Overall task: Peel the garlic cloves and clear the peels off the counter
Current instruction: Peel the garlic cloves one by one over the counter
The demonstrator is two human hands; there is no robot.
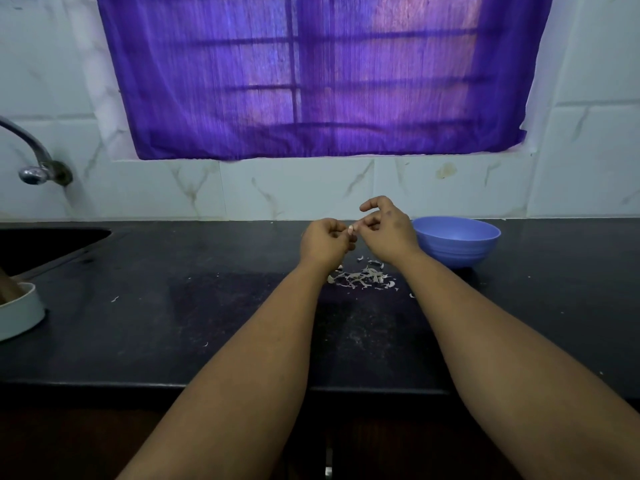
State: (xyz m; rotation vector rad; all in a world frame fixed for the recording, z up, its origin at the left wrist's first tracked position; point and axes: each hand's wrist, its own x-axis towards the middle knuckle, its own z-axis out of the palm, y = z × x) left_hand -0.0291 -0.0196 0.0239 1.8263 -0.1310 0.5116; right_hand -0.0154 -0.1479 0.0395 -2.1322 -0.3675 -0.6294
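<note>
Pinching one garlic clove [350,231] between left hand [323,242] and right hand [388,230], I keep it above the peels [362,277] so scraps fall together.

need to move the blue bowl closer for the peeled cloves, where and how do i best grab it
Take the blue bowl by its rim on the near right side, thumb over the edge and fingers outside, coming from the right. It stands upright with its mouth open, and the right hand working the garlic clove blocks its left side.

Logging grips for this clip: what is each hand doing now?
Left hand: holds the garlic clove.
Right hand: pinches the same clove, index finger lifted.
</note>
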